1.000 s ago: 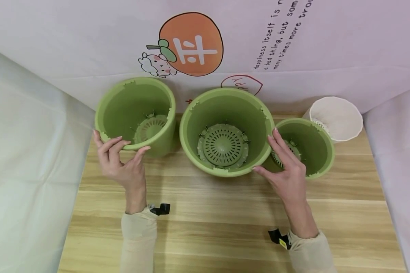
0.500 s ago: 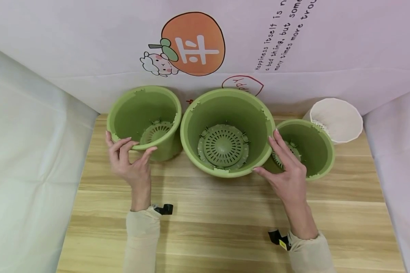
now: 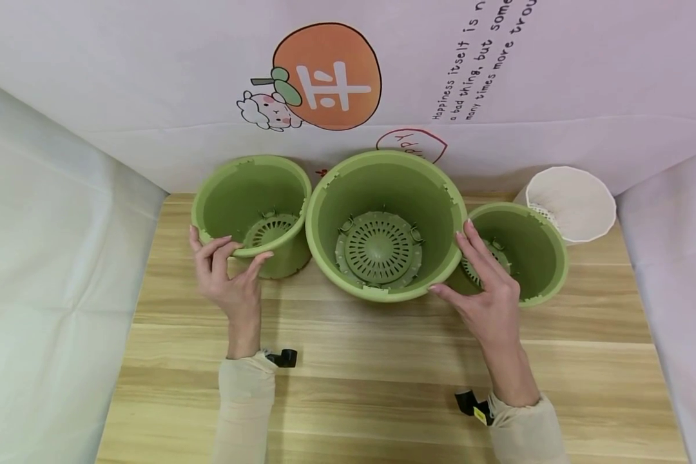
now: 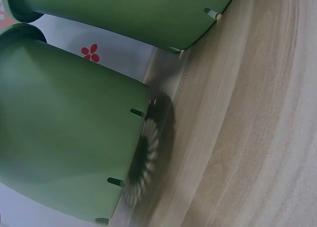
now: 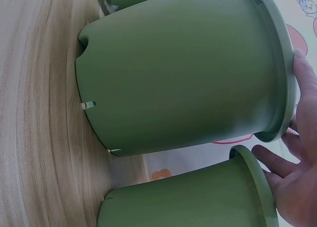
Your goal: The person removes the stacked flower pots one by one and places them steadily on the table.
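In the head view, my left hand (image 3: 230,283) grips the near rim of the left green plastic flower pot (image 3: 292,251), fingers over the edge and thumb along the outside. The left wrist view shows this pot (image 4: 64,123) tilted, its slotted base over a shadow on the tabletop. My right hand (image 3: 490,293) touches the right rim of the larger middle pot (image 3: 377,296), thumb and fairly straight fingers spread along its outside. From the right wrist, the middle pot (image 5: 178,73) stands on the table, the thumb (image 5: 304,76) at its rim.
A smaller green pot (image 3: 542,258) stands right of the middle pot, partly behind my right hand. Beyond it is a white pot (image 3: 574,203). A printed white cloth (image 3: 168,84) hangs behind the row, and the wooden table (image 3: 371,374) lies in front.
My left hand has brought the left pot rightward and slightly nearer, so its rim now meets or nearly meets the middle pot's. My right hand and the middle pot have barely moved.
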Tool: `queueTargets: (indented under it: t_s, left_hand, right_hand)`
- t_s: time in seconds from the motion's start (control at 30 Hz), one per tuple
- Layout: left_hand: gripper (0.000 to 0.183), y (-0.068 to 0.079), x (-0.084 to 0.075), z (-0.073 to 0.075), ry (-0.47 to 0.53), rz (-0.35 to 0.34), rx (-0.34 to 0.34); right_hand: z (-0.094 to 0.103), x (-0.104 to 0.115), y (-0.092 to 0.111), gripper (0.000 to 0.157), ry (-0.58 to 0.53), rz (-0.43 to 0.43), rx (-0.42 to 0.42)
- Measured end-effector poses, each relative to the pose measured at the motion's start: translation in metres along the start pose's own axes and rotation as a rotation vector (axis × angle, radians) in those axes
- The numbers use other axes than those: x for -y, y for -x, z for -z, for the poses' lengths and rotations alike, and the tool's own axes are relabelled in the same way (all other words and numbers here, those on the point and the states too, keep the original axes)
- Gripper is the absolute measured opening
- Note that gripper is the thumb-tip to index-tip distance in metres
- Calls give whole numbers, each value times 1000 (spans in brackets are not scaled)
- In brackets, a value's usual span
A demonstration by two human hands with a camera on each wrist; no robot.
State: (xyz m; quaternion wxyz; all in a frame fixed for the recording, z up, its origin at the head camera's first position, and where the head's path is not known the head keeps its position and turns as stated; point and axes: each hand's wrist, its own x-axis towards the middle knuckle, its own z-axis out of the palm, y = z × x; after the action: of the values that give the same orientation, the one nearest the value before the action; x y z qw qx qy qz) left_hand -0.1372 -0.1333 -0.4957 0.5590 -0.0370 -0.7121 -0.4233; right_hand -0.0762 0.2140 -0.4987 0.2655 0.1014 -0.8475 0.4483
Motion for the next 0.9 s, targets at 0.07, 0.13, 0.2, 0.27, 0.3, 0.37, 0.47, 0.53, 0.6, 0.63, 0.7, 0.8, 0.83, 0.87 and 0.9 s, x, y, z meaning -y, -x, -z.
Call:
queueTargets:
  t_s: [0.07,0.13,0.2,0.27,0.3,0.37,0.47,0.53,0.6,0.63,0.7,0.8,0.83,0.87,0.9]
  left_hand:
    - [68,2,1,1,-4,9,9]
    - [67,4,1,2,-15,22,18]
    - [66,6,2,3,-27,40,28]
    - [66,9,2,5,-45,53,46]
    - [65,9,2,6,-48,56,55]
    - [64,12,5,8,-53,66,72]
    - [61,19,11,12,-74,69,114]
    - [59,25,18,14,-97,76,137]
    - [57,31,24,17,-127,79,160]
    - [56,33,26,18,-137,84,169]
    - [55,36,27,20,-160,91,186]
    - [54,37,27,23,-187,98,207]
    - [54,37,26,24,-193,100,213]
    - [53,37,25,24,-202,99,217]
    - [53,37,25,25,-210,98,221]
  right_hand:
    - [-1,0,0,85,-3,-1,1]
    - [-1,0,1,85,-13,-1,-1]
    - [-1,0,1,85,-18,-4,-2]
    - [-1,-1,1,85,-25,-5,-4]
    - [-1,-1,1,85,-28,-6,-3]
    - [-1,-1,1,85,-28,-8,1]
    - [0,0,1,85,-27,-13,5]
    - [1,0,2,85,-23,-18,6]
    - [1,1,2,85,-20,-22,9]
    - [1,1,2,85,-20,-23,11]
    - [1,2,2,85,-22,-25,16]
    - [1,2,1,84,-33,-28,23]
    - [1,2,1,84,-36,-29,23]
    - [0,2,2,84,-35,-29,23]
    - [0,1,2,85,-39,-30,22]
